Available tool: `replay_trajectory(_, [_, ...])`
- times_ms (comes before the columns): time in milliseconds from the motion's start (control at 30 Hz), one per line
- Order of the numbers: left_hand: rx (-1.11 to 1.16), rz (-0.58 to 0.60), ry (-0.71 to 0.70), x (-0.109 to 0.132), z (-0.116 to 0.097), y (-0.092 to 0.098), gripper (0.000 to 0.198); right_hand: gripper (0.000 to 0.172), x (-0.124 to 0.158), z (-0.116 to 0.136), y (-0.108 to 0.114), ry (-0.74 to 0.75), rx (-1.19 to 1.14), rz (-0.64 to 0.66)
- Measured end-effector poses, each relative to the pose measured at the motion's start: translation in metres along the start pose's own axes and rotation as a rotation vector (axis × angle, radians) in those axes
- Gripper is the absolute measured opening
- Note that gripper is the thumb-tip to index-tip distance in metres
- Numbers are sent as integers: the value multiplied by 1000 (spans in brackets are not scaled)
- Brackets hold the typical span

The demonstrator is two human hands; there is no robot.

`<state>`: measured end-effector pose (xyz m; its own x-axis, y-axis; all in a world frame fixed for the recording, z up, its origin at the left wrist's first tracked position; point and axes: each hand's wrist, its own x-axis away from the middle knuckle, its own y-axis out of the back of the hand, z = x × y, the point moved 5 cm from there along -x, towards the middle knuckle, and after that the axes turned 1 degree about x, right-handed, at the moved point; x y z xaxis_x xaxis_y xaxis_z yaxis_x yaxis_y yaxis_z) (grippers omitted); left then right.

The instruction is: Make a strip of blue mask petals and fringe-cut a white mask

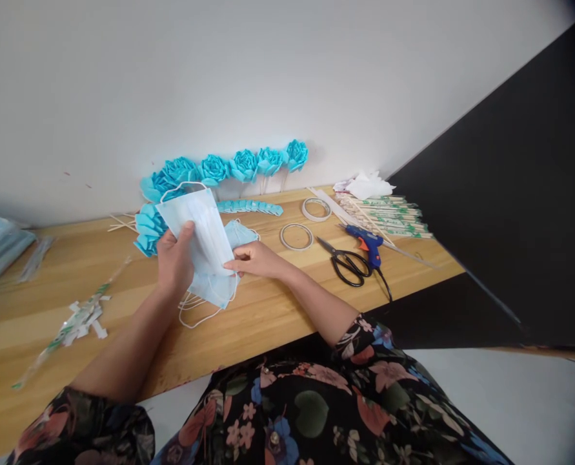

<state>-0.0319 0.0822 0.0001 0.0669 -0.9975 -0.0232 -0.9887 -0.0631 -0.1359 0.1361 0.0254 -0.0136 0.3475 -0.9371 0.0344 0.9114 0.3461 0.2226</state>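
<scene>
A pale blue disposable face mask (197,226) is held up over the table between my two hands. My left hand (175,258) grips its left side, with the thumb pressed on the front. At the lower right corner, my right hand (255,259) pinches the edge between thumb and fingers. One white ear loop stands out at the top. Beneath, more light blue masks (214,289) lie on the wood with their white loops spread. Just behind my left hand rests a bright blue flower (149,227).
Several blue flowers (214,169) lean along the wall behind a row of blue petals (251,206). To the right are tape rolls (297,237), black scissors (348,265), a blue glue gun (367,242) and wrapped chopsticks (393,216). Torn wrappers (81,321) lie left.
</scene>
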Motion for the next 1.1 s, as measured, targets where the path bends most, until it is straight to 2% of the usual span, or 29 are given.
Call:
replay_trajectory(167, [35, -6, -29, -5, 0, 1, 43, 42, 3, 0, -9, -55, 8, 225])
replay_trajectory(233, [60, 19, -1, -5, 1, 0, 44, 44, 4, 3, -7, -64, -46, 229])
replay_trajectory(367, [13, 152, 59, 0, 5, -8, 45, 58, 1, 9, 8, 46, -265, 34])
replay_trajectory(467, [-155, 221, 0, 6, 2, -12, 42, 62, -1, 6, 19, 79, -396, -109])
replay_trajectory(600, [-280, 331, -38, 10, 0, -18, 42, 47, 0, 1, 29, 40, -361, -305])
replay_trajectory(733, [-248, 513, 51, 10, 6, -25, 63, 40, 1, 0, 35, 31, -328, -438])
replay_trajectory(833, [-319, 620, 72, 11, 10, -27, 68, 38, 2, -2, 40, 43, -367, -505])
replay_trajectory(1000, [-383, 593, 105, 13, 13, -24, 52, 45, 0, -5, 41, 92, -435, -460])
replay_trajectory(1100, [-411, 663, 150, 17, 13, -26, 44, 50, 2, -8, 43, 64, -410, -517])
